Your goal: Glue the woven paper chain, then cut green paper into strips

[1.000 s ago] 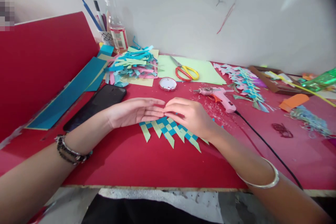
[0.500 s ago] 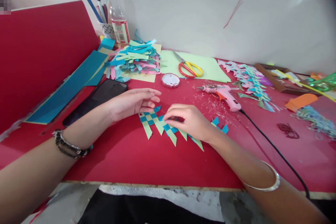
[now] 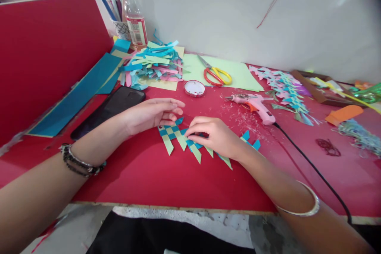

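As I watch from afar, a checkered band of interwoven blue and pale-green paper strips (image 3: pixel 193 147) lies mid-view on the red-covered desk (image 3: pixel 133 178). My right hand (image 3: pixel 214 137) pinches its fingers narrowly over the band's middle; I cannot tell whether paper is caught between them. My left hand (image 3: pixel 153 116), fingers loosely curled and apart, hangs by the band's ten o'clock end, nothing visible in its hold. I judge the weave done wherever it shows, slanted ends jutting from its edges; the stretch under my right hand is hidden, so what is left there I cannot say. Toward eleven o'clock, a heap of blue, green and pink paper strips (image 3: pixel 153 65) remains unwoven. At two o'clock lies the pink plastic glue gun (image 3: pixel 257 106), unheld.
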Motion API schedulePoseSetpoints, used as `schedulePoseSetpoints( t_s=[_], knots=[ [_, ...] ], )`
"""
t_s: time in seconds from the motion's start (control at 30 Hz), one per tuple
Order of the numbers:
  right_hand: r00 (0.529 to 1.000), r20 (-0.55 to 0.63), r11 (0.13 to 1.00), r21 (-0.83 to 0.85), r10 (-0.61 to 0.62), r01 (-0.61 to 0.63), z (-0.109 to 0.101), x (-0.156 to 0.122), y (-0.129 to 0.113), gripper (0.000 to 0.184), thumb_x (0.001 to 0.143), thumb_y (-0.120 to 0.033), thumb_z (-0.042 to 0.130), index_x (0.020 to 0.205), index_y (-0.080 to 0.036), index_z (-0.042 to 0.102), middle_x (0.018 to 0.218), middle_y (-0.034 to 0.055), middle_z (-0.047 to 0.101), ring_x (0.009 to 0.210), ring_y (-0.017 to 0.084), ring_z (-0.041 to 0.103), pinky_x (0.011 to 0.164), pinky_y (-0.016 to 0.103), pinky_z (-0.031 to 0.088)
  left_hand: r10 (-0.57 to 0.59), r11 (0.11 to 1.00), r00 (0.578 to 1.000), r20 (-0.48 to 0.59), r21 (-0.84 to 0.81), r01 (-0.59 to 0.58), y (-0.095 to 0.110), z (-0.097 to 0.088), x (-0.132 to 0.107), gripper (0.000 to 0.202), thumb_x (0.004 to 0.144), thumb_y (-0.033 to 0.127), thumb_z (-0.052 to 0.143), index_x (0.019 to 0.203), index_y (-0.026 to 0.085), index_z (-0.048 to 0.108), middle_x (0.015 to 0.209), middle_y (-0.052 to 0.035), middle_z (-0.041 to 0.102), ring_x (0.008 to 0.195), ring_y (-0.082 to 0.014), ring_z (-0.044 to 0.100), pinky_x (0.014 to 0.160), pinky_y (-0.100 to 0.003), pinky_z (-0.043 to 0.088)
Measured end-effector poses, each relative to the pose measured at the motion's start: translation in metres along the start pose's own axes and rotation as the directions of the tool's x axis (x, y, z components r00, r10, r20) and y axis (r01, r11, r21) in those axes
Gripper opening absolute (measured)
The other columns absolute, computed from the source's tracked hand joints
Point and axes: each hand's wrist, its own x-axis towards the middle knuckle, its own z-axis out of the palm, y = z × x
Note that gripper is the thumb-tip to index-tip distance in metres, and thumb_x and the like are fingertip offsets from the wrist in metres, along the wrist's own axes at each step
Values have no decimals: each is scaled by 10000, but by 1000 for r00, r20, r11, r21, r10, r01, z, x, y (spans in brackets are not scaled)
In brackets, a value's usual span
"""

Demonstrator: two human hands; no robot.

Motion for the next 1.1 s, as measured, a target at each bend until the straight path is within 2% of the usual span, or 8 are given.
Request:
schedulePoseSetpoints(
  t_s=[0.33,0.7,1.1],
  knots=[
    [998,-54,999,22,34,-33,-5,-2,-3,147,806,-135,499,842,-167,638,834,28,643,738,100,583,676,213,441,13,999,1000,-13,32,-13,0,2,-1,147,760,212,571,883,163,634,809,-6,600,643,-65,523,611,-167,457],
    [999,-11,999,-16,-47,47,-3,-4,1,147,801,-127,503,807,-166,644,823,36,636,761,109,581,698,229,450,18,995,1000,-16,94,-16,1,4,-2,127,746,204,578,845,151,638,774,-15,615,632,-77,531,631,-192,451],
    [998,-11,997,-46,-62,62,-4,-6,2,152,806,-143,498,815,-170,647,830,37,633,763,111,584,699,231,452,7,994,1000,-5,107,-6,1,4,-3,122,758,202,570,846,152,639,790,-15,613,639,-74,528,618,-175,447]
  ],
)
